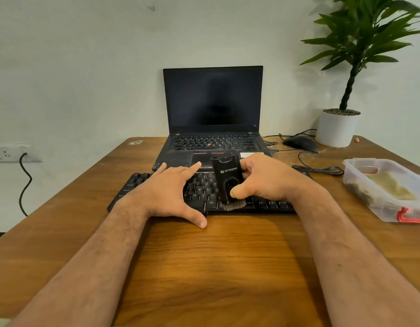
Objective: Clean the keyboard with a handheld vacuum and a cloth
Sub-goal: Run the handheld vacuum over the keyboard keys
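1. Vacuuming is the step in hand, judging by the brush down on the keys; next comes a steady sweep along the rows.
2. Wooden counter (228,267), grained, lies under both grips.
3. Black keyboard (202,193) sits beneath the spread, pressing left hand (166,190).
4. Right hand (263,180) pinches the boxy, bristle-tipped handheld vacuum (228,180).

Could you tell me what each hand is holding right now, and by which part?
The right hand grips the black handheld vacuum around its body, above the brush. The left hand holds nothing, resting flat on the black keyboard.
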